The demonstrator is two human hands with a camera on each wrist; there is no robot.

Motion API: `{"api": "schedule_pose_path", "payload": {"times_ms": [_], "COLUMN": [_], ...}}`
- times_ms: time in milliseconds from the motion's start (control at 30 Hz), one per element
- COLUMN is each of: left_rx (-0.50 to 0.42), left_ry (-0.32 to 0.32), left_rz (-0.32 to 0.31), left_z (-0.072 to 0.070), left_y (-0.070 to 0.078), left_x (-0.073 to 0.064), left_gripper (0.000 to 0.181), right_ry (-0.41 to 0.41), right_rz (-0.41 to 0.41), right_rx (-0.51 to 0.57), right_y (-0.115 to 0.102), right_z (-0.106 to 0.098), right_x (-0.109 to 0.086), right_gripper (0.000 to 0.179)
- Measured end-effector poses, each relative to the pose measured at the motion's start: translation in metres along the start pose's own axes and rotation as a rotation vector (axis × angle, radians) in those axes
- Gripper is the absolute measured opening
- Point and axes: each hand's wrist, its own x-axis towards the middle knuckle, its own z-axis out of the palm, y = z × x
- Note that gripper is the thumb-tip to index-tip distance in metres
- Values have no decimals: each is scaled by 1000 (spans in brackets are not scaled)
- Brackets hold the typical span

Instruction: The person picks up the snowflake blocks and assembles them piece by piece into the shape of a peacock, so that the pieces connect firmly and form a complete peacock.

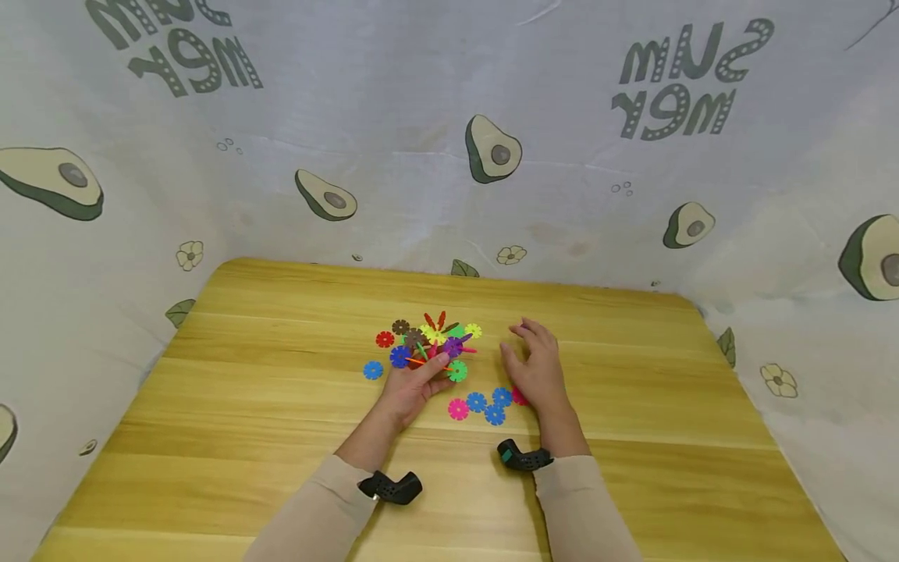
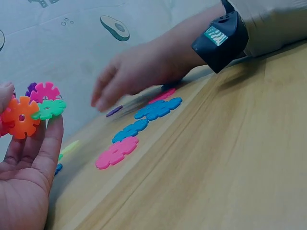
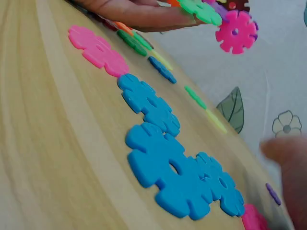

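My left hand (image 1: 410, 394) grips a cluster of interlocked snowflake discs. In the left wrist view an orange disc (image 2: 21, 117), a green disc (image 2: 49, 109) and a pink disc (image 2: 45, 92) show at the near side of this cluster. My right hand (image 1: 539, 367) hovers to the right, thumb and fingers apart and loosely bent, with nothing visibly between them. Below its fingertips a purple disc (image 2: 114, 111) lies on the table. Near the right wrist are several loose blue discs (image 1: 495, 414), a pink disc (image 1: 459, 409) and another pink disc (image 1: 520, 396), partly hidden by the hand.
Loose discs lie around and behind the held cluster, among them a light blue disc (image 1: 373, 370), a red disc (image 1: 385, 339) and a yellow disc (image 1: 474, 331). The wooden table (image 1: 281, 437) meets a curtain (image 1: 407, 117) printed with avocados at its back and sides.
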Motion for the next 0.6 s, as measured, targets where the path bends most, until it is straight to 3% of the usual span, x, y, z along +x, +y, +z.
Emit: {"api": "schedule_pose_path", "payload": {"times_ms": [100,167,333,433,600], "left_rx": [-9,-18,-25,-34,-29], "left_ry": [-11,-7,12,6,14], "left_rz": [4,5,10,24,21], "left_z": [0,0,-1,0,1], "left_y": [-1,-1,-2,-2,-1], "left_x": [1,1,-1,-2,-2], "left_gripper": [43,43,26,20,20], "right_ry": [-49,-59,20,57,23], "right_rz": [51,63,58,63,115], "right_rx": [-186,-235,-192,-220,-253], "right_y": [6,7,4,0,-7], "right_z": [-4,-3,2,3,2], "right_x": [1,1,2,1,-1], "right_gripper": [52,51,41,39,40]}}
